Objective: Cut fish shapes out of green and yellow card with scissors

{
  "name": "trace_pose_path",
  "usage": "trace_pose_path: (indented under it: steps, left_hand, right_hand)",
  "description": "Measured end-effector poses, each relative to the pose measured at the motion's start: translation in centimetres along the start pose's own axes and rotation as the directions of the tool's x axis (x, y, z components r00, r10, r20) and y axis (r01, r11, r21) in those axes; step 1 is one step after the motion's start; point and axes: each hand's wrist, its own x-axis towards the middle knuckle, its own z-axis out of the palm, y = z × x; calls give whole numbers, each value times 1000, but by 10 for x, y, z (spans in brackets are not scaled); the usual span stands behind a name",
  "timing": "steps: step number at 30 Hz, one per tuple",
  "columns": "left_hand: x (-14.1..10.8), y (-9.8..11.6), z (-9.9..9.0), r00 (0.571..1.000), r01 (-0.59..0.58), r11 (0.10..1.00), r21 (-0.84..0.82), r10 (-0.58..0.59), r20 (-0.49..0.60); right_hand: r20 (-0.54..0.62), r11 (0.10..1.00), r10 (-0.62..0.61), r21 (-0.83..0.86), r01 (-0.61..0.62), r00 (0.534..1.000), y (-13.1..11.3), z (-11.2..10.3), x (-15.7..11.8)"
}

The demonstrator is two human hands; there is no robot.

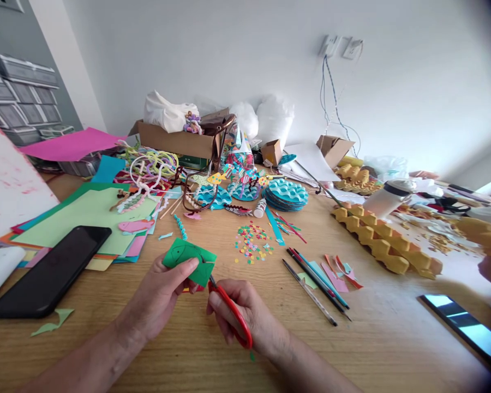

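Red-handled scissors (239,318) sit in the right hand (259,319), blades by the lower right corner of a green paper piece (182,254) bearing a drawn fish. The left hand (163,289) pinches that paper between thumb and fingers, above the near part of the wooden table (196,355). Just beyond lie scattered paper dots (251,240) and, right of them, pencils (319,284). Toward the table's left edge, a black smartphone (57,270) rests partly on coloured paper sheets (85,213); toward its right edge are a yellow egg carton (376,237) and a second phone (466,327). Along the far edge stands a cardboard box (172,143) with a white bag (163,113)
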Motion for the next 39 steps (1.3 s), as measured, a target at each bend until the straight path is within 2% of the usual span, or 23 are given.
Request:
trace_pose_path:
  steps: [14,30,39]
  left_hand:
    - [2,5,-4,999,17,999,32,-19,47]
    - [3,3,-5,999,-23,999,27,22,32]
    - [3,6,-4,999,16,998,58,-18,34]
  right_hand:
    - [-7,999,-13,-30,13,1000,1,-1,-1]
    - [16,997,9,-77,-8,1000,-2,-3,-1]
    - [12,996,10,-92,-9,1000,-4,-4,-1]
